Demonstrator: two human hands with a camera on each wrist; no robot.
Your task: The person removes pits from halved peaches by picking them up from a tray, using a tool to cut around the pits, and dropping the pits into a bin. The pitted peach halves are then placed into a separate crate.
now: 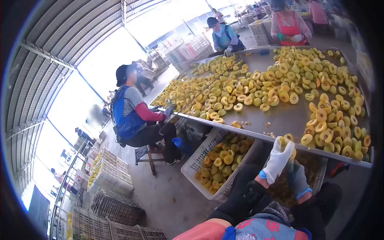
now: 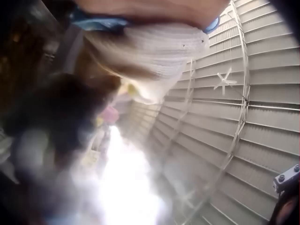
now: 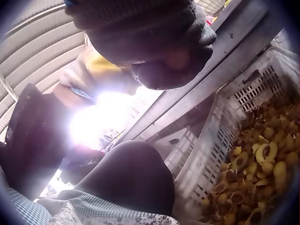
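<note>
My left hand (image 1: 277, 161), in a white glove, holds a yellow stone fruit (image 1: 294, 153) just over the near edge of the metal table (image 1: 256, 114). Close below it is my right hand (image 1: 298, 178) in a dark grey glove, partly overlapped by the left in the head view. The right wrist view shows the right hand (image 3: 150, 42) with fingers curled, beside the yellow fruit (image 3: 101, 65); I cannot tell what is inside them. In the left wrist view, the white glove (image 2: 150, 51) is blurred. Halved yellow-green fruit (image 1: 320, 116) lie heaped on the table.
A white crate of fruit (image 1: 188, 170) stands under the table edge at left. Another crate (image 3: 225, 122), holding fruit halves, is beside my knees. Across the table's left corner sits a person in a blue vest (image 1: 130, 104). Stacked crates (image 1: 116, 176) stand farther left.
</note>
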